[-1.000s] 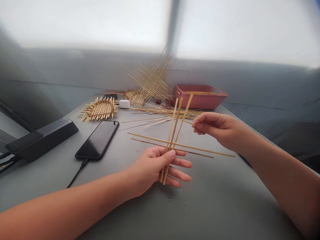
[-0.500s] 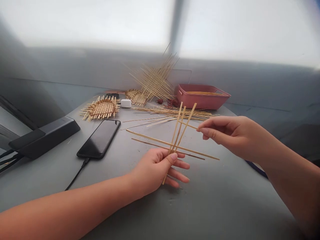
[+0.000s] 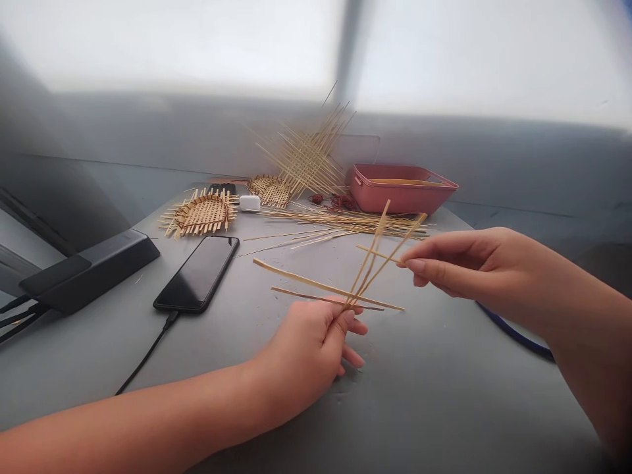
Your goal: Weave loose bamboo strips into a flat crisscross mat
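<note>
Centrally, the left hand pinches a fan of thin, flat strips where they converge, thumb and fingers clamped together, the lower fingers loosely spread; 2 crosswise strips lie across just above the thumb. The right hand, reaching in from the right, grips another strip between thumb and fingertips, its free end crossing the fan. Beyond, on the smooth grey table, are a straw-coloured bundle, a spiky-edged openwork weave and a pink plastic-looking box.
</note>
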`<state>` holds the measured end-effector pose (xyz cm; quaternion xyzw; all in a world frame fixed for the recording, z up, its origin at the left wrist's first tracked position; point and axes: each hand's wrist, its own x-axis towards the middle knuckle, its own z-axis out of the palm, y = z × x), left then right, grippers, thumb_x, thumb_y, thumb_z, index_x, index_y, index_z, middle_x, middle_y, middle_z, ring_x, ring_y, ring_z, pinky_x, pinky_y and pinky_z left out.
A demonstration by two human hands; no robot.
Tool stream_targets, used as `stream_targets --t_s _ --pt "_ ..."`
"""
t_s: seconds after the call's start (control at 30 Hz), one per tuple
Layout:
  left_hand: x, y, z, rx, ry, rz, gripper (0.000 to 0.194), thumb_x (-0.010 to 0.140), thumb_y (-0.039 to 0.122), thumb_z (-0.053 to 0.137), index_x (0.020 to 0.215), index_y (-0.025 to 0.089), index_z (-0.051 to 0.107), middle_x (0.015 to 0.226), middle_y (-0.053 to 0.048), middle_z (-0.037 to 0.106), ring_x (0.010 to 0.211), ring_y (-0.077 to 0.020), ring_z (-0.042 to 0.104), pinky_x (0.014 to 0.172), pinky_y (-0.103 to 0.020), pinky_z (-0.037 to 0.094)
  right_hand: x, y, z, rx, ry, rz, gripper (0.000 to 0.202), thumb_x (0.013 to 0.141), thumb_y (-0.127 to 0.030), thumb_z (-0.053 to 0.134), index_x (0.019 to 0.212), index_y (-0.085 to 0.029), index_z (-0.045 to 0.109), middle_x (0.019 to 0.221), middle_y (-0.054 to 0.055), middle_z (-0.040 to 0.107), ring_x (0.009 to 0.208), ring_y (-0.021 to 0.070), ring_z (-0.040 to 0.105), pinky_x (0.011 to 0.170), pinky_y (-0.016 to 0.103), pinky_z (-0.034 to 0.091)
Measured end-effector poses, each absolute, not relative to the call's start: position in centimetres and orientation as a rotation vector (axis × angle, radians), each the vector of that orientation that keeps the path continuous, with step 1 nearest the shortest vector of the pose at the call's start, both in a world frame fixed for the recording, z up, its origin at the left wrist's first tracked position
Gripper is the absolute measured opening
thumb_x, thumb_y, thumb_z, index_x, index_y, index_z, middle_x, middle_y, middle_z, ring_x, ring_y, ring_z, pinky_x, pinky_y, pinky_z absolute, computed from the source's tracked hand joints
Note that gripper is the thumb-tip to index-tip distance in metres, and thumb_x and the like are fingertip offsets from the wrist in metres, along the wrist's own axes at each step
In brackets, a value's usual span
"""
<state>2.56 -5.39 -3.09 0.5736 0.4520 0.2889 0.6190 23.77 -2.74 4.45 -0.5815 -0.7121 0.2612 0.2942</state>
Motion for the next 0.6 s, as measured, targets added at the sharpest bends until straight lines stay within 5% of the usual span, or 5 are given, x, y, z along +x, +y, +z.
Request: stream_targets --t_s 0.23,0.37,0.6 --pt "2.4 -5.1 -1.9 0.929 0.734 0.504 0.021 0.095 0.025 0.045 0.100 0.013 0.062 0.100 -0.012 0.071 0.062 -0.0130 0.070 0.053 -0.022 0.053 24.0 -2.2 4.1 -1.443 -1.931 0.972 0.041 0.069 -0.060 0.071 0.088 -0.023 0.073 0.065 0.003 0.063 0.062 0.0172 0.057 0.060 0.031 0.049" --pt "1.8 -4.7 -1.8 0.863 0.712 0.555 0.020 0.093 0.027 0.050 0.099 0.012 0.063 0.102 -0.013 0.072 0.063 -0.0134 0.071 0.054 -0.022 0.052 25.3 -2.0 4.4 -1.515 -1.998 1.138 0.048 0.069 -0.058 0.072 0.103 -0.024 0.070 0.078 0.005 0.067 0.063 0.0174 0.057 0.056 0.032 0.048" --pt "2.0 -4.6 -2.1 0.872 0.780 0.553 0.020 0.093 0.028 0.051 0.099 0.013 0.063 0.102 -0.012 0.072 0.063 -0.0139 0.071 0.055 -0.023 0.052 25.5 -1.8 4.7 -1.570 -1.936 0.970 0.038 0.069 -0.059 0.072 0.081 -0.023 0.070 0.058 0.001 0.059 0.055 0.0151 0.052 0.050 0.029 0.041"
